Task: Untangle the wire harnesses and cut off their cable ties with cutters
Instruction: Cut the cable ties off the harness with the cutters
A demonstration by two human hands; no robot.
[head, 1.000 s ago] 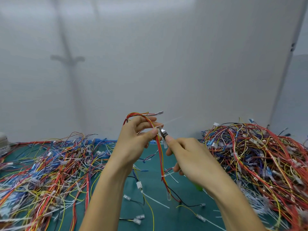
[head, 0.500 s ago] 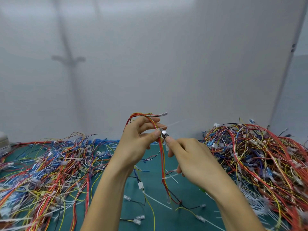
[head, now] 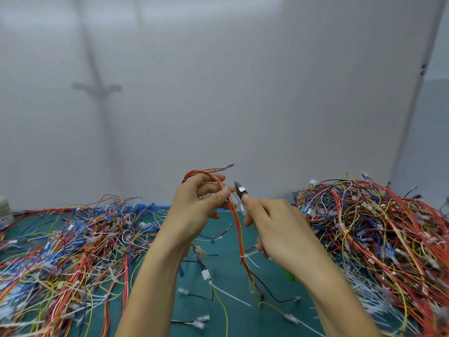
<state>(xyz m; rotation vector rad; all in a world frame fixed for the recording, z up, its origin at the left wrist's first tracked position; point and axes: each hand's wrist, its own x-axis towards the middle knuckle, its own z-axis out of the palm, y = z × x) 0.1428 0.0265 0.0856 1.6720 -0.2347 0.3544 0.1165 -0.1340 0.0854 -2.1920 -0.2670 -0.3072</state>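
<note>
1. Wire harness [head: 239, 229] hangs above the green bench [head: 243, 319], pinched near its top by the fingers [head: 222, 194] of the left hand [head: 194, 210].
2. Right hand [head: 279, 229] grips the cutters [head: 240, 189], whose tips are just beside the harness.

cutters [head: 241, 190] mostly hidden in right hand [head: 279, 229], wire heap [head: 376, 227] cropped right

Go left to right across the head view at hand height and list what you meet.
In order: left pile of wires → left hand, gripping the held harness → cutters → right hand, gripping them → right pile of wires.
</note>
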